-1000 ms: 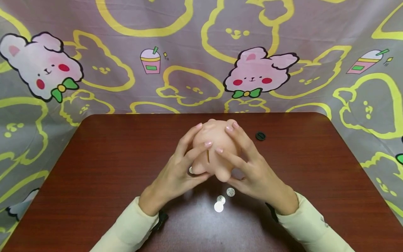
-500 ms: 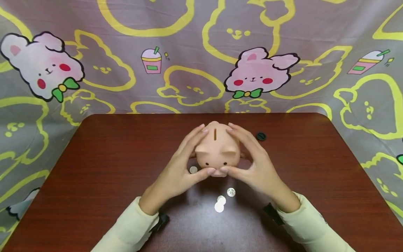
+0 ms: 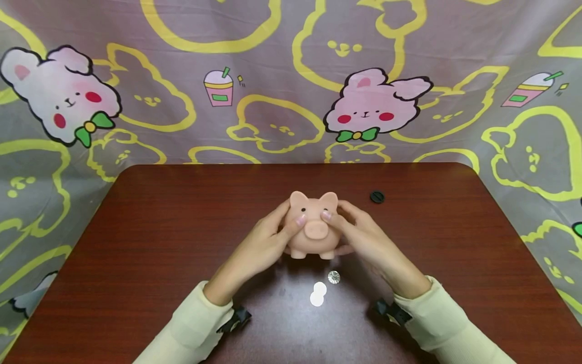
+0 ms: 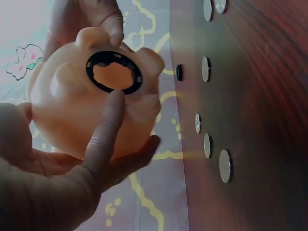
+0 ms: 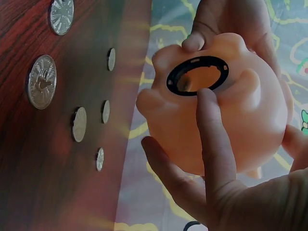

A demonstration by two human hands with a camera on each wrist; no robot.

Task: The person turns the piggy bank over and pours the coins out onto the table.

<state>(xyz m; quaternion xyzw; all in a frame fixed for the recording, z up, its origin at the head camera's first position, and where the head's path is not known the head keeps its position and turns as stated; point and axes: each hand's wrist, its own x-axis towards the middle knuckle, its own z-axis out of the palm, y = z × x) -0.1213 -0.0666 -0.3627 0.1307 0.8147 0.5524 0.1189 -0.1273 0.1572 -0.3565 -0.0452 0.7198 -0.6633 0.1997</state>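
A peach piggy bank (image 3: pixel 313 246) is held above the table between both hands, its face toward the head camera and its ears up. My left hand (image 3: pixel 265 237) grips its left side, thumb on the cheek beside the snout. My right hand (image 3: pixel 366 235) mirrors this on the other side. Underneath, the right wrist view shows a black ring (image 5: pixel 172 83) around an uncovered round hole between the stubby feet. In that view a right fingertip (image 5: pixel 207 96) touches the ring's edge; a left fingertip (image 4: pixel 116 97) does likewise in the left wrist view.
Several silver coins lie on the table, including an overlapping pair (image 3: pixel 317 299) and a single coin (image 3: pixel 334 277) nearer the bank. A round black cap (image 3: pixel 377 197) rests farther back on the right. A patterned cloth (image 3: pixel 273 60) hangs behind the brown table (image 3: pixel 159 227).
The piggy bank has turned from slot and back toward the head camera to face toward it. Both thumbs have shifted to its cheeks. A coin beside the left hand has become hidden.
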